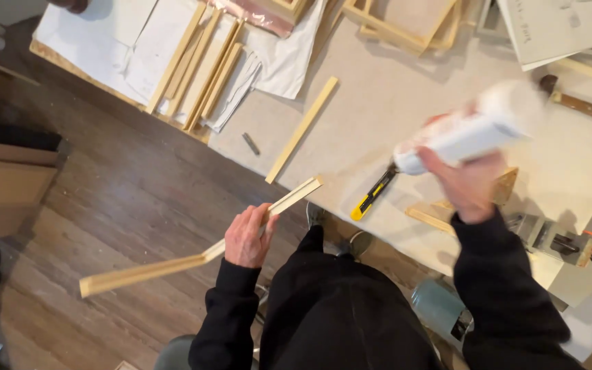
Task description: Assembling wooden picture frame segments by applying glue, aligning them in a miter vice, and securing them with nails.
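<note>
My left hand (pixel 248 236) grips a long pale wooden moulding strip (pixel 152 268) near its middle. The strip runs from lower left up to the table edge, where its mitred end (pixel 306 186) sits. My right hand (pixel 466 183) holds a white bottle (pixel 471 133), blurred with motion, above the beige tabletop (pixel 392 103). A yellow and black utility knife (pixel 373 194) lies on the table just left of the bottle's lower end. Small wooden pieces (pixel 433 216) lie partly hidden under my right hand.
A loose wooden strip (pixel 302 129) lies on the table, with several more strips (pixel 196 68) on white paper sheets at the far left. Wooden frames (pixel 405 24) sit at the back. A metal clamp (pixel 556 240) is at the right edge. Brown floorboards (pixel 104 205) lie left.
</note>
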